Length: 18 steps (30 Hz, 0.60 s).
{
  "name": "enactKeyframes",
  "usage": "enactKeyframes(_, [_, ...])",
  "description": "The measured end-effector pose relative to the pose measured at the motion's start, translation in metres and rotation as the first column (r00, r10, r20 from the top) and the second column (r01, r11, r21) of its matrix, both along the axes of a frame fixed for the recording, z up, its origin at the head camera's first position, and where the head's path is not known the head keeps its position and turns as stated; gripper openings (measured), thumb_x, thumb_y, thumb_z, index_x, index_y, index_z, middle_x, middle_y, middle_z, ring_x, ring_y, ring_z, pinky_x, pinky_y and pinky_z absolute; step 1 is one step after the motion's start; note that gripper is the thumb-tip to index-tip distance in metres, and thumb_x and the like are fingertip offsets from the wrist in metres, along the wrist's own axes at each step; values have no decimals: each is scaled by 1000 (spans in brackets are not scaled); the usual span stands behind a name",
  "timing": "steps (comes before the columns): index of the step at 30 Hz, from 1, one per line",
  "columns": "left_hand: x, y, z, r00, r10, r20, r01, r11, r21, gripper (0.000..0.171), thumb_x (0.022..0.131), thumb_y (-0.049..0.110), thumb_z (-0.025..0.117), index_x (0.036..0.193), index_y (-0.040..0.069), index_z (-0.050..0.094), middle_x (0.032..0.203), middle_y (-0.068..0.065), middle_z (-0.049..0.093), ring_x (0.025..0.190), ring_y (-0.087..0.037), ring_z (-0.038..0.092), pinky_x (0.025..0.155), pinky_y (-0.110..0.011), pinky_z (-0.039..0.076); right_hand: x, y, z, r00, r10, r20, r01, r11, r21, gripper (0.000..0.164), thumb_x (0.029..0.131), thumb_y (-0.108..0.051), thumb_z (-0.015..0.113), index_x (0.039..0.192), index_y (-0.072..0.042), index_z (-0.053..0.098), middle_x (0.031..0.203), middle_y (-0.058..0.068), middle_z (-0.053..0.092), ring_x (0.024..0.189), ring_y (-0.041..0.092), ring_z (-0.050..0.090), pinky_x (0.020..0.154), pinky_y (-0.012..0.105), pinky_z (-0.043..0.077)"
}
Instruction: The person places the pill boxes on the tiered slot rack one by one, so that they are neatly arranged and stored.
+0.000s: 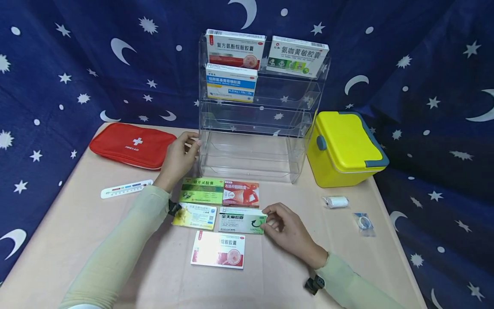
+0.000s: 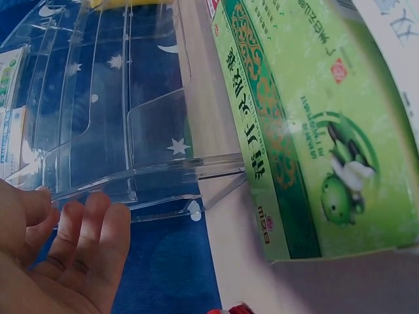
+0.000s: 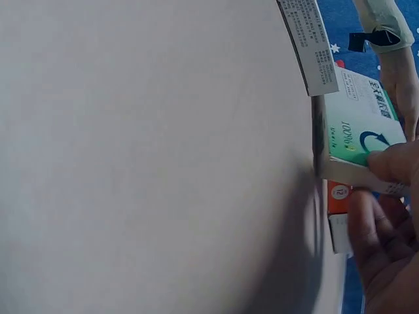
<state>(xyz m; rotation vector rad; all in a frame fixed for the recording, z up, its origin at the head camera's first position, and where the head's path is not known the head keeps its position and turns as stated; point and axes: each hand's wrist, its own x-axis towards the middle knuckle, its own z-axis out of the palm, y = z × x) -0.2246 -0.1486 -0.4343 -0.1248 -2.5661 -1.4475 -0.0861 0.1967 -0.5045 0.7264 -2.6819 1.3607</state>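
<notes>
My left hand (image 1: 180,158) is at the left side of a clear tiered display rack (image 1: 247,169), its thumb and bent fingers holding the side edge. My right hand (image 1: 287,227) pinches the right end of a green-and-white medicine box (image 1: 241,221), with the thumb on its printed face in the right wrist view. Around that box lie a green medicine box (image 1: 201,191), a red one (image 1: 241,194), a yellow-and-white one (image 1: 194,216) and a red-and-white one (image 1: 218,249). On the rack's upper tiers stand a red-and-white box (image 1: 235,49), a white-and-green box (image 1: 297,57) and a blue-and-white box (image 1: 231,83).
A red first-aid pouch (image 1: 133,146) lies behind my left forearm, with a white thermometer strip (image 1: 126,189) in front of it. Right of the rack stands a yellow lidded box (image 1: 343,150). Nearer are a white wrapped roll (image 1: 336,202) and a small clear packet (image 1: 364,224).
</notes>
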Motion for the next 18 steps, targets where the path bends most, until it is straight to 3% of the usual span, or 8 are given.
enactKeyframes(3, [0,-1,1,1000,0,6,0,1000,1,32,104,22,61,132,8,60,104,-12,66,81,-28,68,66,-36,54,-3,1,5,999,20,-25,-22,996,-85,40,83,1,83,114,-15,63,107,-3,63,82,20,65,62,30,55])
enactKeyframes(6, [-1,-1,2,1000,-4,7,4,1000,5,32,104,22,62,132,7,60,105,-12,67,82,-28,68,66,-35,54,-13,3,28,998,21,-59,-30,987,-157,39,81,11,80,113,-4,63,109,8,64,85,27,66,64,30,56])
enactKeyframes(11, [-2,-2,6,1000,5,-8,-5,1000,26,30,102,18,65,130,7,62,103,-10,66,81,-25,66,65,-27,54,-50,13,87,990,-36,-138,1,968,-249,36,78,22,74,110,10,61,110,18,63,87,27,66,67,24,56])
enactKeyframes(18, [-3,-3,11,1000,9,10,-10,999,42,31,100,15,68,129,7,63,102,-11,64,79,-25,66,61,-22,53,-116,33,170,948,-186,-260,115,957,-266,32,86,13,72,116,10,61,114,12,65,91,18,67,67,22,50])
